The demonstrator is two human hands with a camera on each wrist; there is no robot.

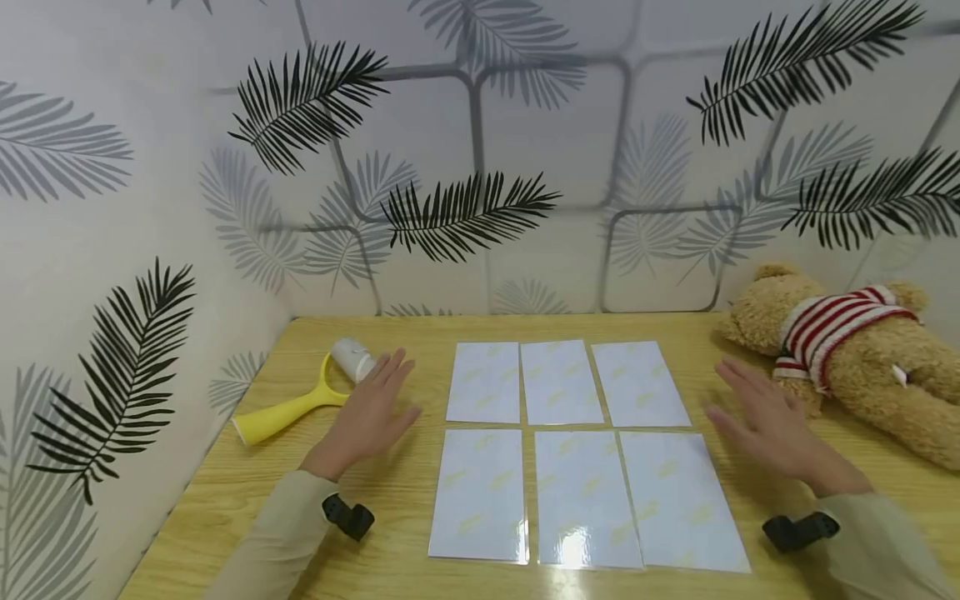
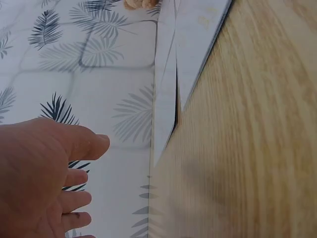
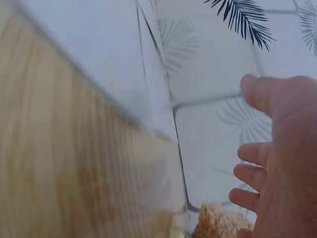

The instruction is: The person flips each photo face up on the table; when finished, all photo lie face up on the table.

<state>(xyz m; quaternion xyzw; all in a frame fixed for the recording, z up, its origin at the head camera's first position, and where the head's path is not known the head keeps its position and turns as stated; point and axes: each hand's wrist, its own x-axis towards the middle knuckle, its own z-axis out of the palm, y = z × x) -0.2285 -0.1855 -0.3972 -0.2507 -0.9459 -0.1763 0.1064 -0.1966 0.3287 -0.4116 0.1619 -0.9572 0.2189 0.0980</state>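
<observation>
My left hand [image 1: 367, 414] is held over the left side of the table, fingers extended and thumb apart, with nothing in it. It partly overlaps what looks like a lint roller with a yellow handle [image 1: 281, 414] and a whitish roll [image 1: 352, 358]. On the right, my right hand [image 1: 772, 425] is likewise spread and holds nothing, between the cards and a teddy bear [image 1: 862, 375]. Between the hands, white rectangular cards with a glossy surface lie flat in two rows of three, among them a back-left card [image 1: 483, 383] and a front-right card [image 1: 682, 500].
The wooden table [image 1: 405, 500] meets a wall [image 1: 540, 275] with a leaf pattern at its back and left. The teddy bear, in a red-and-white striped top, lies at the back right. Light glares off the front middle card [image 1: 588, 492].
</observation>
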